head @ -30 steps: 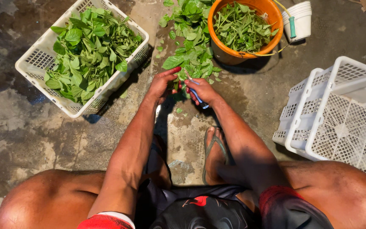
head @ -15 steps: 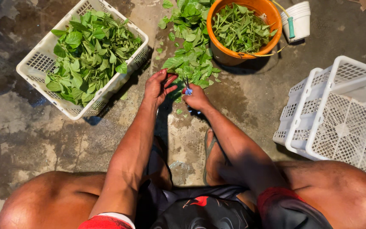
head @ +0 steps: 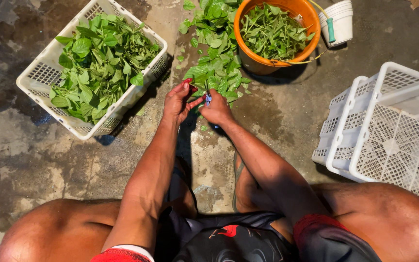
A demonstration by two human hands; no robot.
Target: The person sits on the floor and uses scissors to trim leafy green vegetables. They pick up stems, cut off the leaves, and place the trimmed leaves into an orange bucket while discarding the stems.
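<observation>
Now, line by line:

Left hand [head: 179, 101]: at the centre of the view, a little toward 12 o'clock, over the floor; fingers curled, thumb and fingertips pinched on a green stem [head: 196, 88] at the near edge of the leaf pile.

Right hand [head: 216, 109]: just beside the left hand at its 3 o'clock, almost touching it; fingers clamped on a small tool [head: 208, 98] with a bluish grip and a thin metal tip that points to 12 o'clock into the leaves.

Stem: between the two hands, touching the pile; its far end is lost among the leaves.

Leaf pile [head: 217, 58]: loose green leaves on the floor, running from the hands up to 12 o'clock.

Bucket [head: 287, 58]: orange, round, at 1 o'clock, just beside the pile, filled with smaller green sprigs.

Crate [head: 44, 73]: white lattice, at 10 o'clock, heaped with broad green leaves, set at a slant, well apart from the hands.

Stacked crates [head: 389, 121]: white, nested, tilted, at 3 o'clock.

Cups [head: 341, 19]: white stack at 1 o'clock, just beyond the bucket; a green-handled thing [head: 331, 29] lies across them.

Floor [head: 20, 155]: grey concrete, damp and blotched.

Legs: both bare knees at 6 o'clock, either side of the arms.
</observation>
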